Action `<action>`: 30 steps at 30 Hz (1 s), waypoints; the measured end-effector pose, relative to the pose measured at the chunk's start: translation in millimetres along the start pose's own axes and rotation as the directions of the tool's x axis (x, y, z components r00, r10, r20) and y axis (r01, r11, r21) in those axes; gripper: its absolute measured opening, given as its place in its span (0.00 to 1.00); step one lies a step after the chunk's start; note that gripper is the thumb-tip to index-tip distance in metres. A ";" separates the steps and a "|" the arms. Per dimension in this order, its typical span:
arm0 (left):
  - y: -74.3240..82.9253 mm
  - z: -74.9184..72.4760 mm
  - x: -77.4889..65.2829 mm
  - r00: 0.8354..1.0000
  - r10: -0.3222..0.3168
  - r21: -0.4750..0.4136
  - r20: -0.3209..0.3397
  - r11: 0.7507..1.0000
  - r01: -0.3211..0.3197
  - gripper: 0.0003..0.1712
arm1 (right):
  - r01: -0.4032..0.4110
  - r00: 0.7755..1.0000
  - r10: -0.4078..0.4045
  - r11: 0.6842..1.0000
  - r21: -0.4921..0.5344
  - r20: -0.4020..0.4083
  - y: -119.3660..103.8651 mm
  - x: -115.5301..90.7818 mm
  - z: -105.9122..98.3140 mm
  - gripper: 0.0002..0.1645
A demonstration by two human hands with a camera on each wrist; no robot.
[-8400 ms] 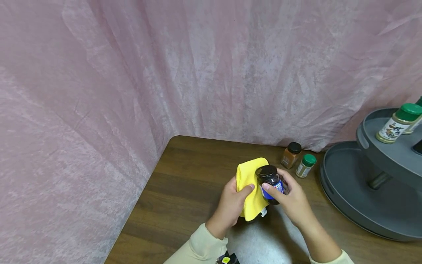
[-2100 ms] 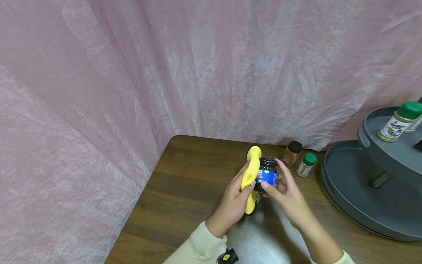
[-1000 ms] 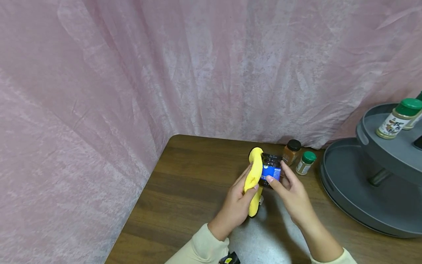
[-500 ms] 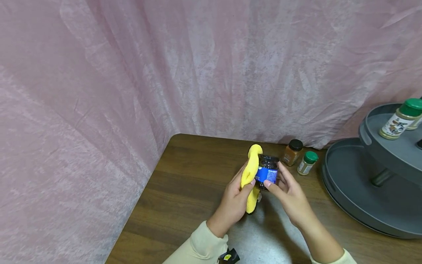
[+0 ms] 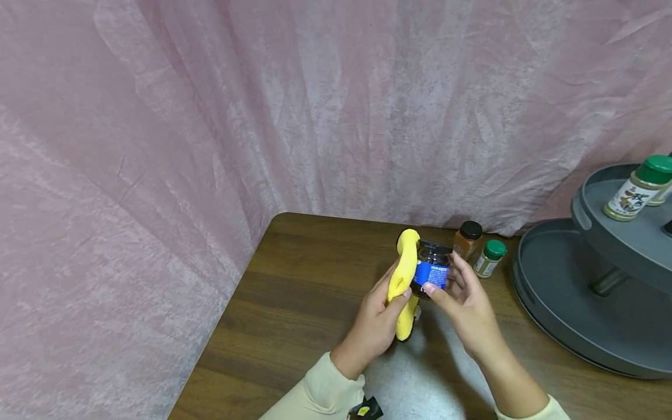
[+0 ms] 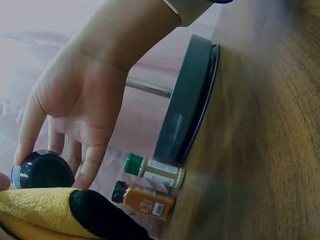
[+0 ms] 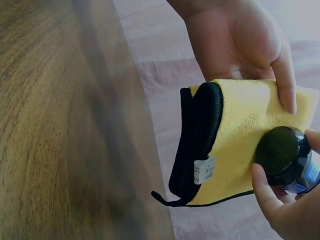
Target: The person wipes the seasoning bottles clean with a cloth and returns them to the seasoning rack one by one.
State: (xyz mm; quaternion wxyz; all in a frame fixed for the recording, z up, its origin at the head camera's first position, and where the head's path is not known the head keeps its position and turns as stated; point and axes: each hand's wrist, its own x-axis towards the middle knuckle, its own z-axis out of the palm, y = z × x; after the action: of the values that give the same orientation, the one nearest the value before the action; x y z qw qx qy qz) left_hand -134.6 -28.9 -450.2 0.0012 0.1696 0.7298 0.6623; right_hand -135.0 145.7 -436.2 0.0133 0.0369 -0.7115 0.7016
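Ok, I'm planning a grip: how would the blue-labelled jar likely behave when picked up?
The jar looks shiny and glass-like, so it is probably fragile and fairly heavy for its size. That glossy surface might be slippery. Its round body would likely roll if laid sideways.

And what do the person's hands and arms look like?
The left hand and right hand are bare, no gloves. The sleeves are pale greenish cream. By the left cuff is a small black thing with a yellow mark; I can't tell what.
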 end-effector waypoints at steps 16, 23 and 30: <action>0.2 0.6 -1.6 0.999 0.042 0.023 0.013 0.999 -0.043 0.33 | 0.072 0.996 -0.076 0.993 -0.090 -0.043 2.7 1.1 1.6 0.45; 2.5 -4.8 1.1 1.000 -0.001 -0.017 0.002 1.000 0.001 0.33 | 0.083 0.995 -0.078 0.994 -0.072 0.059 1.8 -3.5 4.2 0.43; 4.5 -7.3 0.7 1.000 -0.011 0.001 -0.020 1.000 0.011 0.34 | 0.061 0.995 -0.055 0.996 -0.059 0.089 2.6 -2.5 4.8 0.43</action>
State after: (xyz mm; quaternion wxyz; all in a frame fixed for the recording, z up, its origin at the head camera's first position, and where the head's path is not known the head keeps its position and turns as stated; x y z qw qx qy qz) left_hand -135.7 -35.5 -444.8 -0.0026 0.1590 0.7310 0.6636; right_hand -132.5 141.1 -439.0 0.0039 0.0877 -0.7312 0.6765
